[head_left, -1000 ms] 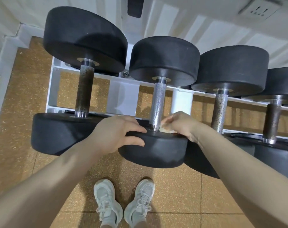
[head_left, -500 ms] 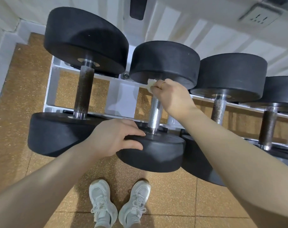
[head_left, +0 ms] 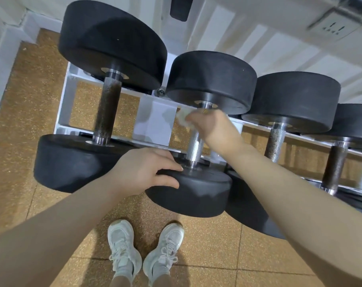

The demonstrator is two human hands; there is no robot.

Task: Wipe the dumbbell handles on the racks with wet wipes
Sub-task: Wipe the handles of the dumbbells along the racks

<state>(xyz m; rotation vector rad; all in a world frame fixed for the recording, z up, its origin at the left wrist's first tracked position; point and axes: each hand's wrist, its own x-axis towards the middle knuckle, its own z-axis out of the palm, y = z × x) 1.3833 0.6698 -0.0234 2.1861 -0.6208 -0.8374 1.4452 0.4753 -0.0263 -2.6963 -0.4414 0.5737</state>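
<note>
Left of both hands, a big black dumbbell (head_left: 105,94) lies across the white rack (head_left: 64,104); round matte rubber heads, dark knurled handle, rusty-brown, chrome collars at each end. Floor (head_left: 20,121) under it is speckled tan cork-like tile with thin grout lines. White wall trim at the far left edge.

Left hand (head_left: 147,172) rests on the near head of the second dumbbell (head_left: 196,158), fingers spread and lightly curved over the flat rubber top, thumb down on the rim; a holding press, not a wrap. Fingertips end just beside the chrome collar.

Second dumbbell's handle (head_left: 194,146) rises between the two hands: bright silver, fine knurling, cleaner-looking than the others. Its far head is a thick black disc, dusty and matte.

Right hand (head_left: 209,125) is at the upper end of that handle, just under the far head, fingers curled round the bar and clutching a wet wipe (head_left: 183,119). Wipe is crumpled, whitish, soft, blurred; it sticks out on the hand's left side, touching the handle.

Right of the right hand, a third dumbbell (head_left: 294,100) with a gritty grey-brown handle, then a fourth (head_left: 339,158) with a dark brown handle, partly cut off by the frame edge. Same black rubber heads.

Below the hands, two light grey lace-up sneakers (head_left: 124,251) on the tile. Upper right, a white wall socket (head_left: 333,25).
</note>
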